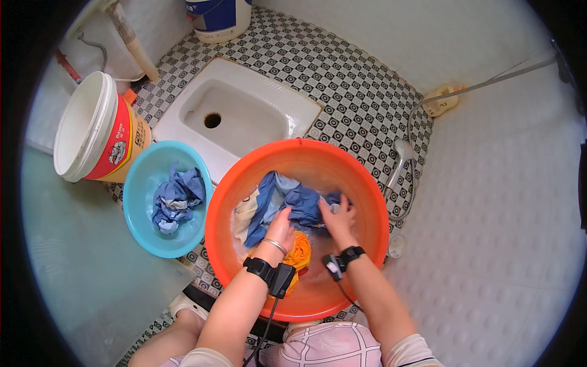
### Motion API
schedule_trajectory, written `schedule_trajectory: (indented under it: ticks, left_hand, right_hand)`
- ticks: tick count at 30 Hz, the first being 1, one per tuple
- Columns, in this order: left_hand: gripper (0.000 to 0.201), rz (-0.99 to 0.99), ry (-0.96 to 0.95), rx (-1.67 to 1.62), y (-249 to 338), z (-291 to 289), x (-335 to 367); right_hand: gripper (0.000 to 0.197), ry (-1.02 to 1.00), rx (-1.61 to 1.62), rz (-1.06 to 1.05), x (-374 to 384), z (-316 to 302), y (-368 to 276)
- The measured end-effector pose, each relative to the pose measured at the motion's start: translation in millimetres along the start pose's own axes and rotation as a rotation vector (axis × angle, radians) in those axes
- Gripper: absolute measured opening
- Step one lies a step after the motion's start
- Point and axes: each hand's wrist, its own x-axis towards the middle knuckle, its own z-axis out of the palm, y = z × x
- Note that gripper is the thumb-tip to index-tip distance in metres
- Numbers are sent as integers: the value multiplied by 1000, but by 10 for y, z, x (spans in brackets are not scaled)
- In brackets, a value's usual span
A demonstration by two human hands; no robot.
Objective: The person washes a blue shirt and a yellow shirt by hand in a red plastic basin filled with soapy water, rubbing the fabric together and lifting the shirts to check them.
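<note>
A large orange basin stands in front of me with wet laundry and some water in it. My left hand, a bracelet at its wrist, is closed on a blue garment. On the garment's right side, my right hand grips its bunched cloth between thumb and fingers, slightly blurred. Lighter blue and cream cloth spreads at the basin's left. A bundle of orange cloth lies below my left hand, partly hidden by my wrist. Both wrists carry black strapped devices with cables.
Left of the basin sits a smaller light-blue basin with crumpled blue cloth. A white, red and yellow bucket leans beyond it. Further away are a squat toilet and another bucket. A shower head and a bottle lie at the right wall.
</note>
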Motion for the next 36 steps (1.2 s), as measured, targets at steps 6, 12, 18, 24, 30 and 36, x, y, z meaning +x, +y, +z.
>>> schedule_trajectory:
  ticks: [6,12,18,24,30,36]
  left_hand:
    - [52,-79,-390,-171,92,-60,-8]
    - [30,-37,-422,-193,286,-206,-24]
    - [23,15,-327,-233,-20,-107,8]
    - [33,-44,-234,-96,-160,68,56]
    - [59,-22,-29,-27,59,-94,-23]
    - [69,-92,-564,-145,-154,-56,161]
  right_hand:
    - [29,-369,324,-532,-218,188,-286]
    - [19,-370,462,-802,-777,-244,-713]
    - [16,-177,353,-932,-630,-117,-505]
    - [30,-5,97,-671,-3,-228,267]
    - [81,149,-133,-55,-239,-35,25]
    - [44,-405,476,-506,-281,227,-101]
